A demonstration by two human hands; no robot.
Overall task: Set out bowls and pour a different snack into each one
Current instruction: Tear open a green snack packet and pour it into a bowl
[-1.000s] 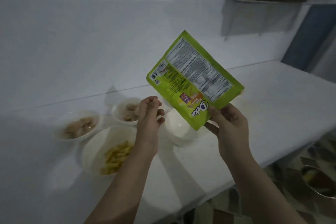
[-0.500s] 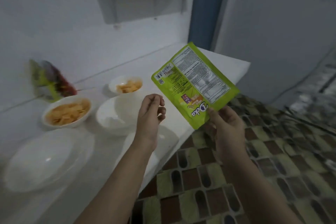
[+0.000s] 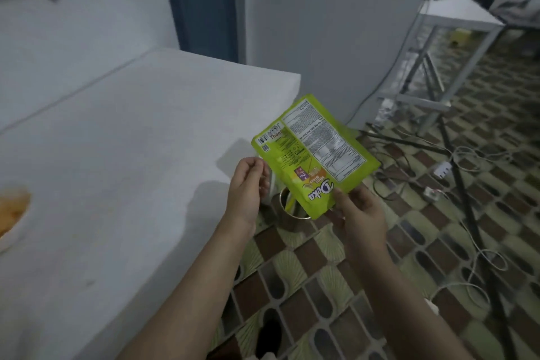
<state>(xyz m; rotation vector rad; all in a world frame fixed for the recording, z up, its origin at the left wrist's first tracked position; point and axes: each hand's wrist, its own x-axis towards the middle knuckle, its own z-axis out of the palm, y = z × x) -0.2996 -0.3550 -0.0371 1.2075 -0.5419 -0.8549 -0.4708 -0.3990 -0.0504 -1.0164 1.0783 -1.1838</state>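
Observation:
A flat green snack packet point(image 3: 315, 155) hangs upside down, back label toward me, past the counter's right end. My right hand point(image 3: 359, 213) pinches its lower corner between thumb and fingers. Raised just left of the packet, my left hand point(image 3: 247, 187) has its fingertips curled against the thumb by the packet's left edge; nothing shows between them. One white bowl point(image 3: 11, 213) with an orange snack peeks in at the far left edge of the white counter point(image 3: 117, 155). The other bowls are out of view.
A round metal can point(image 3: 289, 213) stands on the tiled floor directly under the packet, beside the counter's end. Cables and a power strip point(image 3: 441, 169) lie across the floor on the right. A white metal-framed table point(image 3: 455, 14) stands at the back right.
My view has swung right, away from the bowls toward the counter's end and the floor. Both hands and the packet have moved along with it and now hang over the metal can.

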